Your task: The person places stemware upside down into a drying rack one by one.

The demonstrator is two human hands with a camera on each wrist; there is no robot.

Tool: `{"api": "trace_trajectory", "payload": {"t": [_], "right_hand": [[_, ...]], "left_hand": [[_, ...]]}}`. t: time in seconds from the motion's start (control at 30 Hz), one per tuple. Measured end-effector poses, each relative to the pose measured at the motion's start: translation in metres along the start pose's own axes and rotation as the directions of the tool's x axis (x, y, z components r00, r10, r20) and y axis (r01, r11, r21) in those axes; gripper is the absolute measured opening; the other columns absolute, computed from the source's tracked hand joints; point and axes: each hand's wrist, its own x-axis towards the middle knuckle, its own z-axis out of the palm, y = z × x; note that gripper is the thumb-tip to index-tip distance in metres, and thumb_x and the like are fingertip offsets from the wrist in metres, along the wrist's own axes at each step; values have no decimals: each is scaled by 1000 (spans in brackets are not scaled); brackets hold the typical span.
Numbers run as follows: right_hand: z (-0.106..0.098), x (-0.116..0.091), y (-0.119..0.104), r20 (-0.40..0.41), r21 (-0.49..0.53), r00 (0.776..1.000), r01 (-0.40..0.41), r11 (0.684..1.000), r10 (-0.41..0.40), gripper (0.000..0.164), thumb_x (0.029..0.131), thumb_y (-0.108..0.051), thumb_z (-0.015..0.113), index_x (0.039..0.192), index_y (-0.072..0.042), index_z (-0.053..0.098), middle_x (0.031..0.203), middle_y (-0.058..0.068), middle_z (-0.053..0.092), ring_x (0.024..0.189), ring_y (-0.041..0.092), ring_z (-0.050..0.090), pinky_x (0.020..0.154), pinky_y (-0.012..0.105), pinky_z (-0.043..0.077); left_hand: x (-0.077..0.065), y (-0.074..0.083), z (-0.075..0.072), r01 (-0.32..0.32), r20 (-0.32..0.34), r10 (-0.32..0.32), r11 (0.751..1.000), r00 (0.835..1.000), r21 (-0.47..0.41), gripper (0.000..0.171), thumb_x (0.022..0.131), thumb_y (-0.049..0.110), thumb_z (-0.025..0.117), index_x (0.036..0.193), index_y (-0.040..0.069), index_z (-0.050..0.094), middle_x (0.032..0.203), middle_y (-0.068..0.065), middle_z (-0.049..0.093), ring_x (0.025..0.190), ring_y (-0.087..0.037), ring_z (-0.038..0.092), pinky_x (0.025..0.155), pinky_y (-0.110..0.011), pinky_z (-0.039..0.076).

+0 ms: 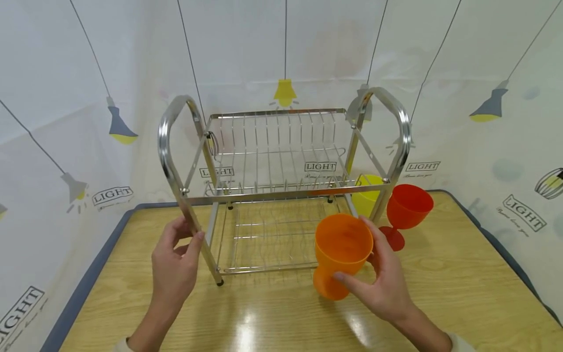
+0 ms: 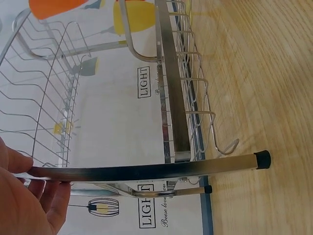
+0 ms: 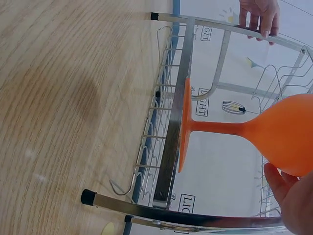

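Apart; hands point(image 1: 175, 266) point(image 1: 384, 283) round rack point(image 1: 264, 197), goblet point(image 1: 340, 252)

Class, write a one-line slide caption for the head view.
Right hand holding an orange plastic goblet, left hand gripping a silvery two-tier metal rack.

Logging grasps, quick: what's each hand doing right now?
Left hand: gripping the metal rack by its left front post.
Right hand: holding the orange goblet.

There are two hands point(image 1: 175, 266), one rack point(image 1: 286, 195), one table point(image 1: 462, 293), one orange goblet point(image 1: 340, 259), one red goblet point(image 1: 406, 210), probably one yellow goblet point(image 1: 363, 203).
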Motion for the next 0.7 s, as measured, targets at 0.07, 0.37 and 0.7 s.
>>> {"api": "trace_trajectory", "payload": {"t": [0.07,0.37,0.7], "right_hand": [[2,0,0,4,11,1000,5,1000,-5,98,65,13,79,149,-8,33,129,15,56,108,17,59,90,23,54],[8,1,3,-4,65,999,50,997,-50,97,65,16,77,149,-5,33,126,21,56,106,20,60,90,25,54],[14,3,3,12,90,998,54,995,-55,98,65,16,77,149,-7,33,127,20,55,107,21,60,92,26,54]], "left_hand": [[-1,0,-1,-2,-2,2,1000,1000,2,28,88,-8,65,115,-2,60,94,-3,62,89,-4,61,69,-15,55],[1,1,-2,-24,18,23,1000,1000,21,28,88,-5,65,116,0,61,92,-8,65,88,-15,64,69,-14,55],[1,0,-4,-33,27,32,999,999,29,30,88,-6,65,117,0,61,93,-8,66,88,-10,62,69,-13,54]]}}
